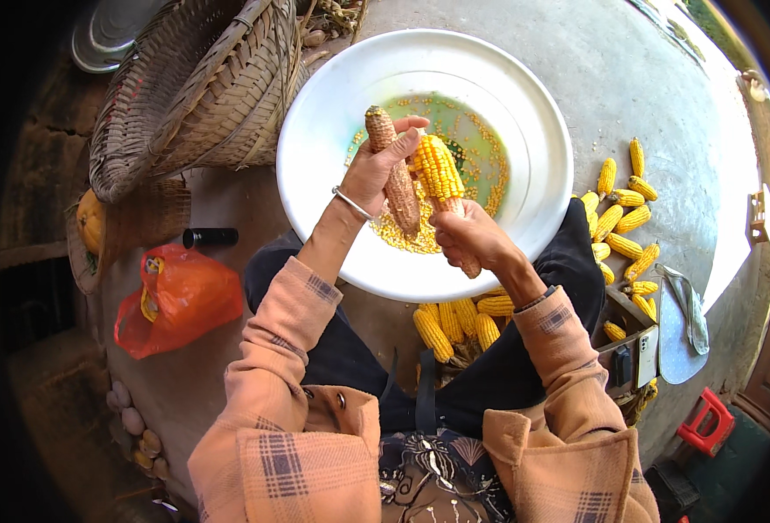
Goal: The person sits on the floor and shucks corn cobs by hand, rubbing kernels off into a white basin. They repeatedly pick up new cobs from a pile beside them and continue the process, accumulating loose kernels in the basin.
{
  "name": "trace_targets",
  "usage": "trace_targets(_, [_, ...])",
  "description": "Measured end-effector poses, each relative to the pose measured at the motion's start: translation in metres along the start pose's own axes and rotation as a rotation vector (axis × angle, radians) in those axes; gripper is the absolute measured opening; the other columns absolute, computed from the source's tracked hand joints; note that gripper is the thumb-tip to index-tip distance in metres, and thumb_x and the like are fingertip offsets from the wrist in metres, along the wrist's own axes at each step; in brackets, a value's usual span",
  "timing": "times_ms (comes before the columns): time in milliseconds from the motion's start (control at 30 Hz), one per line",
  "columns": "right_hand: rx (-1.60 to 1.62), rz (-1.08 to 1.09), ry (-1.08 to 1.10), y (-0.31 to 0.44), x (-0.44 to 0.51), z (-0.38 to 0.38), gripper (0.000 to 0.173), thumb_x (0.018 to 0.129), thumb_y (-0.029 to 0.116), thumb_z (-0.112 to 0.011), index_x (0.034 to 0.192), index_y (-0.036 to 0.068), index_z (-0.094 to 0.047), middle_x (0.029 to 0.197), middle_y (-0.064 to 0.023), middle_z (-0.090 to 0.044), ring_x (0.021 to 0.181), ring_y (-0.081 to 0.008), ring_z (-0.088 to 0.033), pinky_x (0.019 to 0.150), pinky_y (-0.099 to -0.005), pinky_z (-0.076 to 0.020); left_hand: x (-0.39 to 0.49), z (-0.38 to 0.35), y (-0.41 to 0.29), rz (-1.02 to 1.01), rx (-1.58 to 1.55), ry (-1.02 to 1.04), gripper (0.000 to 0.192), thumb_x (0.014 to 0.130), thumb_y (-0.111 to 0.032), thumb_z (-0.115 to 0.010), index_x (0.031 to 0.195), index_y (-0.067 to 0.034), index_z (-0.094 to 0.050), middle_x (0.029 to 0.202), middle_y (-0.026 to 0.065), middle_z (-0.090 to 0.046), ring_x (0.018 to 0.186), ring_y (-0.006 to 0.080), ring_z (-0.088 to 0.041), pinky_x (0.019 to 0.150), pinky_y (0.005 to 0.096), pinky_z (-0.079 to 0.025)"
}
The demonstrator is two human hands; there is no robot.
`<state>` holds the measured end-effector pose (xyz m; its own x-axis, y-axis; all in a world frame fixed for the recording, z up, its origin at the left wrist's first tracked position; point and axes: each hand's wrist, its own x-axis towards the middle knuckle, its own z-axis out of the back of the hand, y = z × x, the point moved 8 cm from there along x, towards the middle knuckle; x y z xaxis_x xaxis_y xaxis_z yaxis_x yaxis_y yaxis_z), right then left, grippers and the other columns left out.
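My left hand [378,168] grips a bare corn cob [395,186], its kernels gone, held nearly upright. In my right hand [473,235] is a partly shelled corn cob [438,168], grasped by its bare lower end. Yellow kernels still cover its upper part, which lies against the fingers of my left hand and close beside the bare cob. Both hands are over a wide white basin [542,157] that rests at my knees. Loose corn kernels [401,236] gather at the near side of its bottom, and more are scattered around its greenish centre.
Several unshelled corn ears [624,219] lie on the floor at right, others [450,320] between my legs. A woven basket [195,98] leans at upper left, above an orange plastic bag [185,297] and a black cylinder [210,236]. At right are a wooden box [620,366] and red stool [707,421].
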<state>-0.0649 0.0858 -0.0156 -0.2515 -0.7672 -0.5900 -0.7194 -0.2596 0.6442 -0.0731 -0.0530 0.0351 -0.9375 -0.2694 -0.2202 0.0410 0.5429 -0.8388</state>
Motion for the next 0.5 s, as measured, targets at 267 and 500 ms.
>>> trace_targets(267, [-0.449,0.138,-0.219,0.003,-0.003,0.004,0.013,0.079,0.008,-0.058,0.091,0.004,-0.056,0.056,-0.0049,-0.054,0.041,-0.0127,-0.051,0.038,-0.0292,-0.042,-0.006,-0.004,0.0,-0.234,0.518,-0.116,0.018,0.09,-0.013,-0.069,0.104,-0.002,-0.067,0.091,0.0019,-0.066,0.081,0.0088,-0.06,0.074,0.0241,-0.05])
trace_targets(500, [0.285,-0.194,0.271,-0.022,-0.002,-0.02,0.014,0.084,0.008,-0.056,0.092,0.008,-0.045,0.055,0.0046,-0.035,0.037,-0.0073,-0.032,0.033,-0.0231,-0.0286,-0.004,0.008,-0.007,-0.372,0.613,-0.249,0.012,0.088,-0.014,-0.072,0.089,-0.002,-0.069,0.079,-0.0008,-0.067,0.072,0.0052,-0.059,0.065,0.0235,-0.05])
